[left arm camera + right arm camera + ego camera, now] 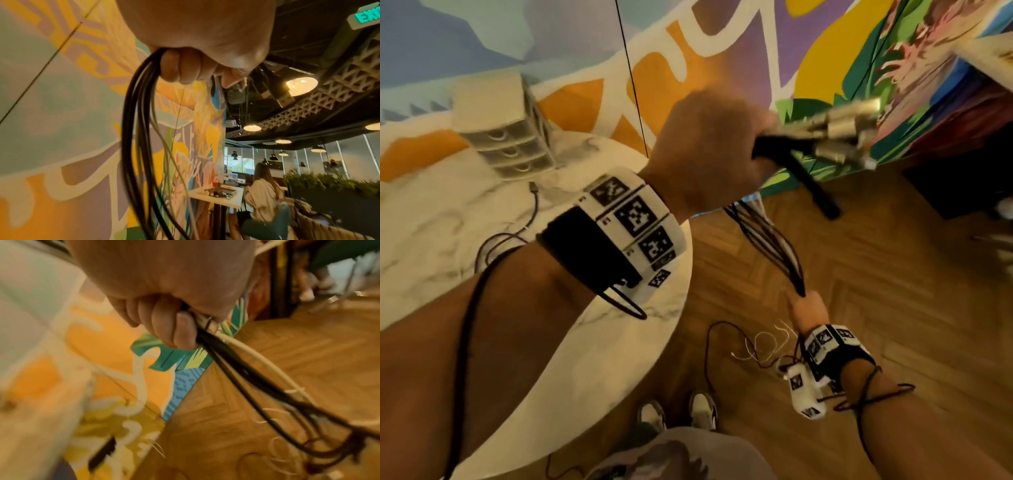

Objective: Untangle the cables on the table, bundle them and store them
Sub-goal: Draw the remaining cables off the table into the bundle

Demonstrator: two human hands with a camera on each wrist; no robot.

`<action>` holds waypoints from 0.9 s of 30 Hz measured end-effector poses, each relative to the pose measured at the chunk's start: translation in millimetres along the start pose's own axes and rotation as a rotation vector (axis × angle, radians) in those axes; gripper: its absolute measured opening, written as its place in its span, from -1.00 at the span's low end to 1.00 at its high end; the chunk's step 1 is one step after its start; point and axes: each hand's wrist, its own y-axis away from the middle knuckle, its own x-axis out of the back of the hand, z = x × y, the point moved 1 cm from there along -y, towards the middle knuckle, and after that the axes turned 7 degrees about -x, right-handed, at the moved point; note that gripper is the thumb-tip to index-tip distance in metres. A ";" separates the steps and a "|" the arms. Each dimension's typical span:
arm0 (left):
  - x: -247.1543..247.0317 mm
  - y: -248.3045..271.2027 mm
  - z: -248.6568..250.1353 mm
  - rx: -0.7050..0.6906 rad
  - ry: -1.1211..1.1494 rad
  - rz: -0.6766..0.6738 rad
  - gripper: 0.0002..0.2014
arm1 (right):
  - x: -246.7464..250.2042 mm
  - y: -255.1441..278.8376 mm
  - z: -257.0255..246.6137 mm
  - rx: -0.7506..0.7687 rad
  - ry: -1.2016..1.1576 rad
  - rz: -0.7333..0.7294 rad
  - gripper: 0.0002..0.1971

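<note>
A bundle of black and white cables [774, 240] is stretched in the air to the right of the table. My left hand [709, 147] is raised high and grips its top end, with blurred metal plugs [839, 133] sticking out past the fist. In the left wrist view, my left hand [185, 65] is curled round the cables [133, 129], which hang down, and the plugs [283, 97] point right. My right hand [808, 308] grips the same bundle lower down. The right wrist view shows my right hand [164, 321] closed on the cables [236, 366], which trail blurred towards the floor.
A round marble table [602, 359] fills the left, with a small drawer unit [506, 137] and a loose grey cable [530, 212] on it. Thin red and white wires [763, 346] dangle near my right wrist above the wood floor. A painted wall stands behind.
</note>
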 end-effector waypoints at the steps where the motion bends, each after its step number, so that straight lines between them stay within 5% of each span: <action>1: -8.2 4.6 0.9 -0.009 0.044 -0.078 -0.77 | 0.0 -1.3 -8.9 0.002 -0.077 0.021 -0.64; 5: -62.7 38.3 6.5 0.203 0.211 -0.497 -0.70 | 5.5 -2.2 -39.6 0.047 -0.194 0.071 -0.82; 7: -87.0 51.0 5.2 0.382 0.191 -0.562 -0.75 | 8.2 11.7 -58.9 0.117 -0.260 0.047 -0.76; 13: -119.1 55.3 2.2 0.718 0.497 -0.366 -0.43 | 3.9 67.9 -106.0 0.474 -0.236 -0.148 -0.75; 18: -120.8 37.7 -0.3 0.752 0.490 -0.325 -0.64 | 4.6 83.3 -118.6 0.643 -0.207 -0.188 -0.61; 21: -111.2 25.1 3.6 0.689 0.472 -0.184 -0.79 | -1.8 66.8 -98.2 0.548 -0.225 -0.148 -0.64; 27: -72.1 -4.5 -12.9 0.572 0.458 0.034 -0.77 | -9.0 21.6 -33.2 0.199 -0.036 -0.033 -0.61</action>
